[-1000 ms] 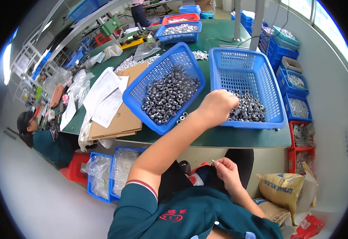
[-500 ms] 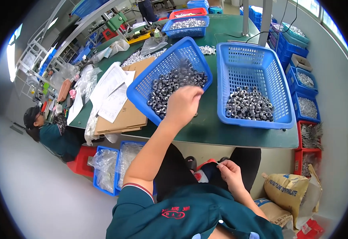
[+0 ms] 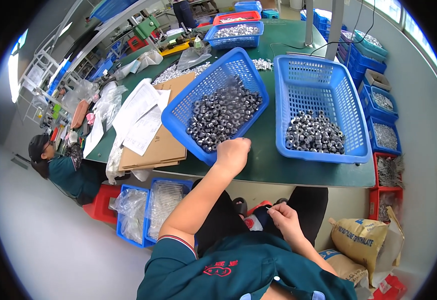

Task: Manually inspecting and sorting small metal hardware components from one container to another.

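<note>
On a green worktable [image 3: 278, 171] stand a blue perforated left basket [image 3: 182, 114], set askew, and beside it a blue perforated right basket [image 3: 308, 77]. Each holds a heap of dark metal rings [image 3: 223, 115]. The left hand [image 3: 232, 156] is by the left basket's near rim, fingers curled, tips toward the gap; whether they grip a ring cannot be told. The right hand [image 3: 286, 220], nearer the body, pinches a slim pale pin [image 3: 268, 208], its end jutting past thumb and fingertips.
</note>
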The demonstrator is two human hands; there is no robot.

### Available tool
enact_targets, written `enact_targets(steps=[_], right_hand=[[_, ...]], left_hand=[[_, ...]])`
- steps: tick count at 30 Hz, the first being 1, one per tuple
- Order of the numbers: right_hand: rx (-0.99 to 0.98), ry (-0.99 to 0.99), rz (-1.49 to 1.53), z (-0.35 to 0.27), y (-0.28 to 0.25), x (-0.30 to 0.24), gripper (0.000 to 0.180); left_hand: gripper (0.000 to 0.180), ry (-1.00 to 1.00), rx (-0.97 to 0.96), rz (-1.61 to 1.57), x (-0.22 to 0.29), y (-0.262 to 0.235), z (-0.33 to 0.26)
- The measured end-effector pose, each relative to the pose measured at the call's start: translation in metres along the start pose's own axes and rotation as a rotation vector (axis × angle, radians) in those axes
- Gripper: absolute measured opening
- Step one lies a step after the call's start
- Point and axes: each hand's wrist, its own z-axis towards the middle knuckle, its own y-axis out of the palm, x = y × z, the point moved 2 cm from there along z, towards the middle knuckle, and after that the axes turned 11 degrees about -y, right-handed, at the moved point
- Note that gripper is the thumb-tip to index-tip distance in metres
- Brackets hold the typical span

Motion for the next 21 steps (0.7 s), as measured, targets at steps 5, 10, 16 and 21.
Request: enact_targets(steps=[5,10,16,21], right_hand=[[0.014,0.011,0.0,-0.005,-0.003,0.0,0.018],[-0.001,-0.008,-0.011,-0.001,-0.002,-0.005,0.019],[-0.006,-0.001,-0.016,-0.003,0.0,-0.003,0.02],[0.019,-0.072,-0.077,-0.002,-0.001,-0.009,0.022]], left_hand=[[0.015,0.07,-0.029,-0.189,0.014,-0.003,-0.017],[0.017,0.116,-0.083,-0.421,0.02,-0.001,-0.022],[0.025,-0.034,-0.172,-0.794,0.02,0.004,-0.032],[0.021,-0.22,-0.398,-1.35,0.008,0.012,-0.054]])
